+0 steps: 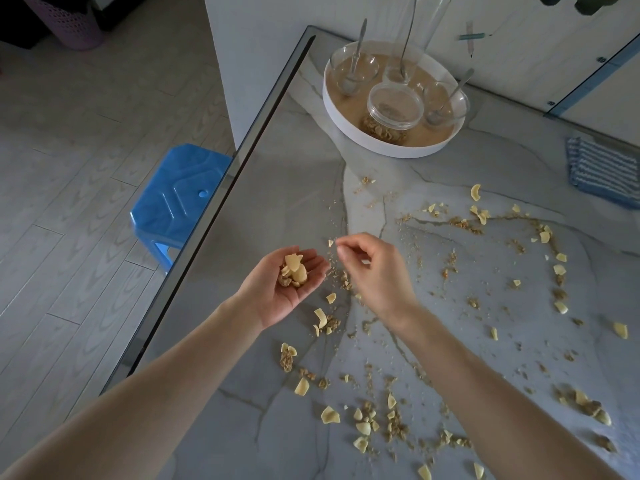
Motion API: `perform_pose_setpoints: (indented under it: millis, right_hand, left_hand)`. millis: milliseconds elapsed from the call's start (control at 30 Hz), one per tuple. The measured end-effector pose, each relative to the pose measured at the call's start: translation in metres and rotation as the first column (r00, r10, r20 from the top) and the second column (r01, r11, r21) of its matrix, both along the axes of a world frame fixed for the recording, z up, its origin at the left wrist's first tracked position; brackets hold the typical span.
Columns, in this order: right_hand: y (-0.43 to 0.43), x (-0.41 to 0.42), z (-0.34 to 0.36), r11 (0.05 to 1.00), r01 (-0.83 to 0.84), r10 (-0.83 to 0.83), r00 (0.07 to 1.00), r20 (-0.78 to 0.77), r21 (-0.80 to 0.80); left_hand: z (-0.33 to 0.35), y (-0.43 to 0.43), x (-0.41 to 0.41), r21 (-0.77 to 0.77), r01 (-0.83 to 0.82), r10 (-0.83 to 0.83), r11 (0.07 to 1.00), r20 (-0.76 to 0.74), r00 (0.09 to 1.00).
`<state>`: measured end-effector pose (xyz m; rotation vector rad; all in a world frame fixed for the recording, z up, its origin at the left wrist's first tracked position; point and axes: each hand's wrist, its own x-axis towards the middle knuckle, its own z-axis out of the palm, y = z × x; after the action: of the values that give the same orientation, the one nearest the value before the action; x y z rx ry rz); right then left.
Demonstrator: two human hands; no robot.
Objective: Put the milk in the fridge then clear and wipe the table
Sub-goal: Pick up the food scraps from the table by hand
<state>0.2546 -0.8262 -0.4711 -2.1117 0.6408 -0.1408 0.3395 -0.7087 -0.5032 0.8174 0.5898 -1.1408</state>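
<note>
Left hand (287, 285): forearm extended over the near edge of the surface (277, 188), palm up, fingers relaxed and slightly cupped, carrying a small pile of cereal pieces (294, 270).

Right hand (377, 268): raised just beside the left, back of hand upward, fingers curled, thumb and forefinger brought together. A small flake (330, 242) sits just at the fingertips (341, 243); whether it is pinched cannot be determined.

Spilled flakes and crumbs (391, 420) lie scattered across the surface, near and right of both hands. A striped cloth (602, 171) lies at the right edge. A round white tray (381, 147) of glass bowls with spoons stands at the far side.
</note>
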Motion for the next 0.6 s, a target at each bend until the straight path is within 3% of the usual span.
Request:
perform_pose_setpoints:
  millis: [100,267,400,600]
  right_hand:
    - [0.002,-0.017,-0.017,0.992,-0.109,0.093,0.973,-0.212,-0.066]
    - [0.032,-0.033,-0.034,0.900,-0.395,0.249,0.813,-0.526,-0.185]
    - [0.036,-0.033,-0.038,0.929,-0.327,0.210,0.851,-0.481,-0.173]
    - [0.029,-0.032,-0.038,0.899,-0.360,0.211,0.856,-0.473,-0.250]
  left_hand:
    - [-0.002,0.008,0.003,0.012,-0.009,0.008,1.000,0.023,1.000]
    - [-0.001,0.021,0.002,-0.008,-0.024,0.024,1.000,0.081,0.996]
    - [0.000,0.028,-0.002,-0.004,-0.014,0.014,1.000,0.095,0.995]
    - [-0.002,0.030,-0.009,0.009,0.029,-0.030,1.000,0.101,0.994]
